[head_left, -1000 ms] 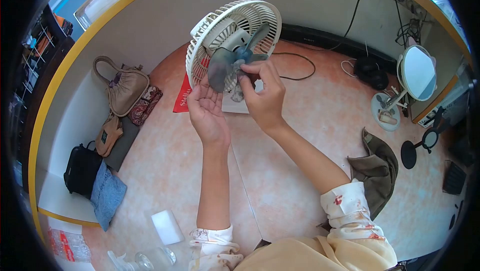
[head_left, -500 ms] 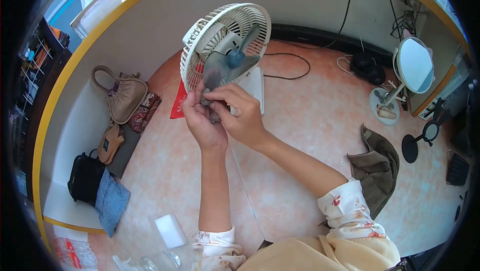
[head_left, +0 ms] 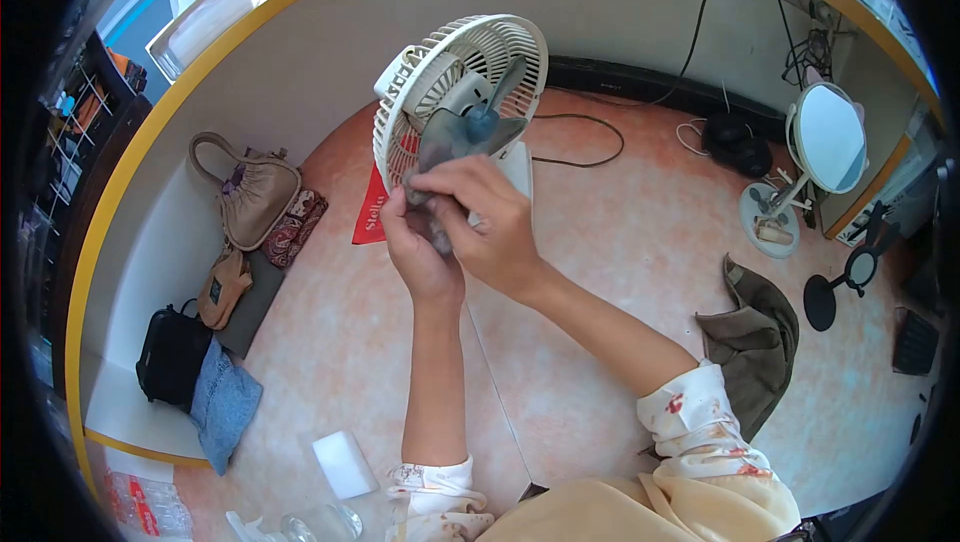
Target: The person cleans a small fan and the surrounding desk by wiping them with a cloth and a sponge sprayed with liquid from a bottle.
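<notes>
A white fan (head_left: pixel 395 107) stands with its front grille off, showing dark translucent blades (head_left: pixel 450 134) round a bluish hub. Below the lowest blade, my left hand (head_left: pixel 425 257) is curled palm up around a small grey, fluffy lump (head_left: pixel 438 234). My right hand (head_left: pixel 487 227) pinches at the same grey stuff from the right, its fingertips close to the blade and slightly blurred. Whether the fingers touch the blade cannot be made out. Part of the fan's white base (head_left: pixel 522 177) shows behind my right hand.
Bags (head_left: pixel 262 200) and a folded denim piece (head_left: pixel 222 407) lie left. A white block (head_left: pixel 345 464) and clear bottle (head_left: pixel 325 522) are near the front. On the right are a brown cloth (head_left: pixel 755 342), a round mirror (head_left: pixel 829 137) and a black stand mirror (head_left: pixel 820 302).
Both hands and the fan appear slightly further right in the view, along with a small shift of the whole scene. The right fingers have moved a little at the grey lump.
</notes>
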`<action>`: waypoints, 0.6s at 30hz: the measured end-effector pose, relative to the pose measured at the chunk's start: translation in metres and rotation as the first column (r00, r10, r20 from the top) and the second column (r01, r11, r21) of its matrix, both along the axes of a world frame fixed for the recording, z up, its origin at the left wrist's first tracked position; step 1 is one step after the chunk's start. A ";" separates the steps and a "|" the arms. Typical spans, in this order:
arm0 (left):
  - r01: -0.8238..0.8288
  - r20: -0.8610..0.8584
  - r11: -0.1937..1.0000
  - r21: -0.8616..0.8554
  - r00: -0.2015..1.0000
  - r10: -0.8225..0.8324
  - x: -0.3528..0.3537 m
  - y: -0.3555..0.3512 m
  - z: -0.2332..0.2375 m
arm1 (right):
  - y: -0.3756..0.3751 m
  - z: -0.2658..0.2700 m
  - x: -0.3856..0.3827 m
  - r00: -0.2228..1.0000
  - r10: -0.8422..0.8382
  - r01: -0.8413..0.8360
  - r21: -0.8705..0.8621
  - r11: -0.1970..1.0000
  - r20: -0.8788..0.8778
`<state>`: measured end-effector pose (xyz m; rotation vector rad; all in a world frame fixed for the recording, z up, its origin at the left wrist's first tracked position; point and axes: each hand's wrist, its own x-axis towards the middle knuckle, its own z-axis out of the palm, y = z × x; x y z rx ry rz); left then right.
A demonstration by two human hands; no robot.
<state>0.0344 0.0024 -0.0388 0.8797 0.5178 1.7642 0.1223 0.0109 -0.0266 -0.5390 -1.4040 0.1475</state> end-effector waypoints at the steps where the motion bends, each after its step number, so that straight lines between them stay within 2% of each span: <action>1: -0.054 -0.039 0.998 -0.016 0.998 0.054 0.001 0.000 0.001 | -0.003 0.008 0.005 1.000 -0.007 0.005 0.045 0.999 0.029; 3: -0.168 -0.116 0.985 -0.049 0.980 0.162 0.008 -0.001 0.005 | 0.003 0.031 0.023 0.983 -0.173 0.167 0.094 0.982 0.062; 5: -0.186 -0.140 0.982 -0.028 0.974 0.180 0.010 0.000 0.006 | 0.011 0.049 0.037 0.945 -0.300 0.287 0.106 0.952 0.132; 8: -0.181 -0.168 0.983 -0.018 0.970 0.175 0.009 0.005 0.000 | 0.013 0.058 0.038 0.875 -0.363 0.361 0.069 0.930 0.320; 11: -0.171 -0.168 0.985 0.016 0.971 0.171 0.009 0.005 -0.001 | 0.011 0.052 0.026 0.926 -0.258 0.293 -0.093 0.952 0.276; 12: -0.173 -0.179 0.984 0.031 0.968 0.176 0.009 0.006 -0.004 | 0.010 0.048 0.021 0.946 -0.231 0.258 -0.095 0.962 0.226; 14: -0.176 -0.196 0.982 0.064 0.963 0.185 0.007 0.007 -0.007 | 0.010 0.042 0.012 0.977 -0.175 0.187 -0.093 0.978 0.120; 17: -0.179 -0.212 0.981 0.077 0.958 0.191 0.006 0.008 -0.007 | 0.004 0.048 0.007 0.994 -0.063 0.055 0.084 0.995 0.094; 18: -0.176 -0.223 0.983 0.055 0.957 0.184 0.005 0.006 -0.005 | 0.005 0.052 0.011 0.990 -0.099 0.093 0.062 0.994 0.097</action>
